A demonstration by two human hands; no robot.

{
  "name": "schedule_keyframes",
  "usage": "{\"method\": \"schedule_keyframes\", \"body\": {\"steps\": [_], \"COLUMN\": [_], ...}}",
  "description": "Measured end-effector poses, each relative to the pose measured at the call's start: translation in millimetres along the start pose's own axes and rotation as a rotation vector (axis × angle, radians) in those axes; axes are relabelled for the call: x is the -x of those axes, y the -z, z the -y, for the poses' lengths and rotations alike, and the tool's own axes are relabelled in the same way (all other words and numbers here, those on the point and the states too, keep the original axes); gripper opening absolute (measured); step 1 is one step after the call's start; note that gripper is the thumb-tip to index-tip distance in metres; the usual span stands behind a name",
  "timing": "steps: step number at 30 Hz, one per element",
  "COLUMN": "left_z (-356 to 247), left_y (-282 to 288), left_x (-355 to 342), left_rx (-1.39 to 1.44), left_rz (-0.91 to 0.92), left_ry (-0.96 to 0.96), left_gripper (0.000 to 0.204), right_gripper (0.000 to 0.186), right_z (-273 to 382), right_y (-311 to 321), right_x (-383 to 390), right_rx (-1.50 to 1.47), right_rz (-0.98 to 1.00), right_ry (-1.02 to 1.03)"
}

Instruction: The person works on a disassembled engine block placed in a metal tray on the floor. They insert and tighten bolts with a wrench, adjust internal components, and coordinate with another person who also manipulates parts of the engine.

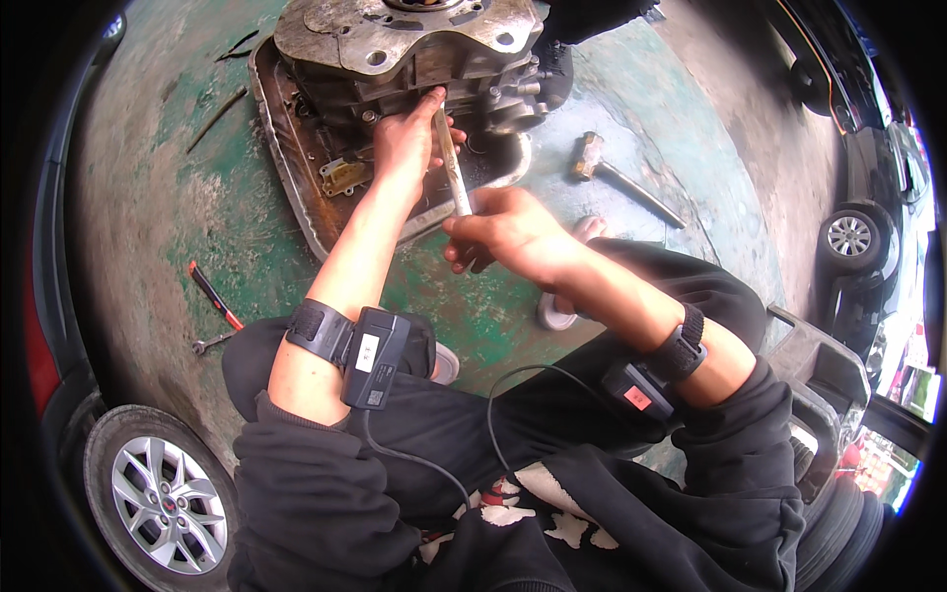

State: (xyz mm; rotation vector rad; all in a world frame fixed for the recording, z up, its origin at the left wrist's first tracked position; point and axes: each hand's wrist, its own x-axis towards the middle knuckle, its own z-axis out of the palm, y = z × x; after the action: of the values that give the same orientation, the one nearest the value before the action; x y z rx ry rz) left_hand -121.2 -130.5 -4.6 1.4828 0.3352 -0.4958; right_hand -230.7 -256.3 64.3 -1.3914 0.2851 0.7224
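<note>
A worn, silvery metal bar (450,163), like a tool handle, slants down from the side of a grey metal engine or gearbox housing (335,39). My right hand (515,235) is closed round its near end, fingers curled. At the far end, my left hand (402,146) presses its thumb near the top of the bar, against the housing, with fingers bent behind it. The hand and housing hide what the bar's far end fits onto. Below the housing lies a rusty, oily metal tray (286,173), with a small brass-coloured metal part (342,178) in it.
A hammer (631,185) lies on the green floor to the right. On the left are a red-and-black handled tool (212,296), a wrench (212,341) and a dark strip (217,118). Cars flank both sides, one wheel (163,498) close at lower left. Stacked tyres (838,533) stand lower right.
</note>
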Motion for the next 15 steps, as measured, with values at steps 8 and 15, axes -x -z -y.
{"method": "schedule_keyframes", "body": {"steps": [8, 15], "left_z": [6, 5], "left_y": [5, 4], "left_x": [6, 20], "left_rx": [0.107, 0.033], "left_rz": [0.086, 0.206], "left_ry": [-0.067, -0.111], "left_gripper": [0.045, 0.039], "right_gripper": [0.027, 0.018], "right_z": [17, 38], "right_y": [17, 66], "right_x": [14, 0], "right_rx": [0.149, 0.091], "right_rz": [-0.274, -0.567], "right_ry": [0.096, 0.199]}}
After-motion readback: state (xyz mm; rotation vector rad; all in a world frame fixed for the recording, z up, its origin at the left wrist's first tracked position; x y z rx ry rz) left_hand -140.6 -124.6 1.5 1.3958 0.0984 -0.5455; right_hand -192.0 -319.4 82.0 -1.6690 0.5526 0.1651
